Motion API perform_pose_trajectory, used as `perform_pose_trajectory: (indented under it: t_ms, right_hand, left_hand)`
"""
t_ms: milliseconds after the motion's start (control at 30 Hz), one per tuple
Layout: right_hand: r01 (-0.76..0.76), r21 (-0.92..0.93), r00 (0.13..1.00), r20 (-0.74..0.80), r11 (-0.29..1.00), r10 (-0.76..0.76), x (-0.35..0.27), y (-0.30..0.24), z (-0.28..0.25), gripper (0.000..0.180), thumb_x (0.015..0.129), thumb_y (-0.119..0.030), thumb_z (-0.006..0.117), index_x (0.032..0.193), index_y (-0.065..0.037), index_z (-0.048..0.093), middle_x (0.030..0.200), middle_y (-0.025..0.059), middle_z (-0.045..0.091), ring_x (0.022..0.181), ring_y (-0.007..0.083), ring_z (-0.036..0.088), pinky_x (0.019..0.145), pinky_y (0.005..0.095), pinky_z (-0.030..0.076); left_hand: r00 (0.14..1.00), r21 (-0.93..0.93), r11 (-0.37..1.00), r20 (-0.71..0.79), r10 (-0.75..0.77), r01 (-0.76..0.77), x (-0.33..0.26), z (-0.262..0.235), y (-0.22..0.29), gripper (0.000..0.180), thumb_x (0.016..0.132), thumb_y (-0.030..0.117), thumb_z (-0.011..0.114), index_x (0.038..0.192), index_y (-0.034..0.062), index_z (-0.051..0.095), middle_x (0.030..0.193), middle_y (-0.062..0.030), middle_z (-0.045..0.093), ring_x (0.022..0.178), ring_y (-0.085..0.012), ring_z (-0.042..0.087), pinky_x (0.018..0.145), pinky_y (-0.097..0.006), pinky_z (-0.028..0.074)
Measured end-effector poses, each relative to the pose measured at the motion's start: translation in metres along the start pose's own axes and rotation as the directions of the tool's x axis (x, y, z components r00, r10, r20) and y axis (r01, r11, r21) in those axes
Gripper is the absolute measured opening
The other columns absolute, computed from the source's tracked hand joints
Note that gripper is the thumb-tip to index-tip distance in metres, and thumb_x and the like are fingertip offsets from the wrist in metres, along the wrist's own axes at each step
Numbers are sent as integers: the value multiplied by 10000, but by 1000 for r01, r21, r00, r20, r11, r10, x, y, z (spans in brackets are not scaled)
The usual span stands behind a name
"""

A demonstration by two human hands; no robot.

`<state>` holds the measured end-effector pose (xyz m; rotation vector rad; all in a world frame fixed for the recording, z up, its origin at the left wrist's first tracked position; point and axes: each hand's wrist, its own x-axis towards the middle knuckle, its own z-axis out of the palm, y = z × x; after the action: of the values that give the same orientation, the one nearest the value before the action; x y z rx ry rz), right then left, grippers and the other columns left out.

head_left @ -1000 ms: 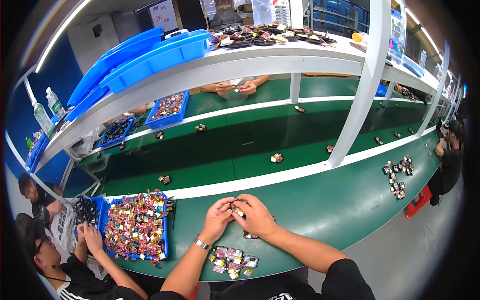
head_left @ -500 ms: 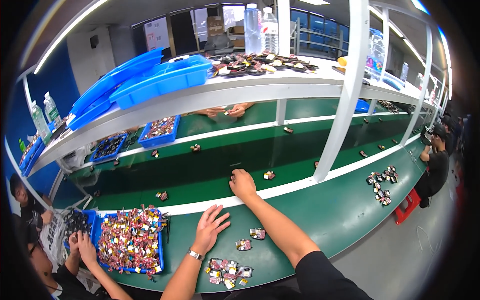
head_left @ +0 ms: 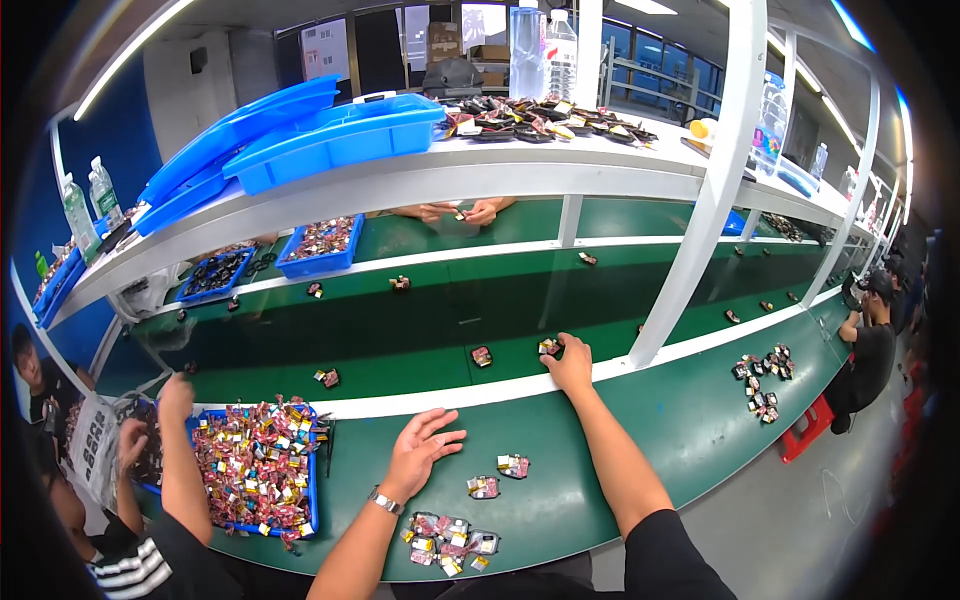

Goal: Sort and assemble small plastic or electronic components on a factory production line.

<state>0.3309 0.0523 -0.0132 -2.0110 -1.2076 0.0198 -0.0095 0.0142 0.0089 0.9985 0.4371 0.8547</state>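
Note:
My right hand [head_left: 570,364] reaches over the white rail onto the green belt. Its thumb and fingers close around the near side of a small black electronic assembly [head_left: 549,346] with reddish and white parts. My left hand [head_left: 425,450], wearing a metal watch, hovers over the green bench with fingers apart and nothing in them. Two similar assemblies, one upper [head_left: 513,466] and one lower [head_left: 482,487], lie to its right. Nearer to me is a cluster of such assemblies [head_left: 450,545]. Another assembly [head_left: 482,356] rests on the belt left of my right hand.
A blue tray [head_left: 313,490] heaped with small wired parts stands at left, beside a co-worker's raised arms [head_left: 180,440]. A white post [head_left: 690,210] and overhead shelf [head_left: 480,180] cross the space. More assemblies [head_left: 764,380] lie farther right on the bench [head_left: 660,440].
My right hand has moved right along the belt to another assembly, leaving one uncovered where it was. My left hand stays nearly in place. The co-worker's hands have risen beside the tray.

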Motion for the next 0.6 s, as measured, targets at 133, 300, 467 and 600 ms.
perform_pose_trajectory:
  t_ms: [133, 300, 467, 600]
  right_hand:
    - [-38, 97, 999, -13, 995, 39, 3, 1, -3, 485, 690, -121, 788, 1141, -50, 627, 1046, 104, 671, 1019, 287, 579, 923, 395, 456]
    - [140, 517, 852, 372, 845, -369, -56, -65, -33, 658, 702, -101, 785, 1308, -83, 528, 1141, 62, 677, 1090, 245, 571, 961, 365, 452]
    - [353, 595, 516, 520, 722, -681, -100, -125, -63, 717, 700, -64, 759, 1364, -101, 492, 1209, 20, 661, 1205, 279, 506, 1072, 378, 373]
    - [276, 610, 517, 557, 742, -650, -111, -128, -56, 635, 722, -20, 714, 1327, -95, 535, 1222, 108, 610, 1133, 292, 547, 1025, 379, 428]
  left_hand:
    - [1000, 4, 1000, -22, -1, 1, -4, 3, -6, 410, 920, 32, 550, 1314, 5, 440, 1344, -220, 510, 1123, -331, 602, 944, -429, 511]
    - [995, 54, 998, -93, -35, 40, -10, -2, -1, 361, 969, 118, 524, 1296, -18, 448, 1254, -214, 570, 1019, -296, 649, 864, -369, 547]
    - [973, 70, 974, 77, -219, 214, -5, -4, 4, 443, 1018, 303, 459, 1304, -34, 492, 1048, -120, 629, 895, -190, 644, 766, -315, 545]
    - [955, 71, 964, 136, -263, 255, -7, -11, 4, 408, 1011, 234, 484, 1321, -31, 483, 1083, -109, 632, 932, -178, 641, 791, -313, 552]
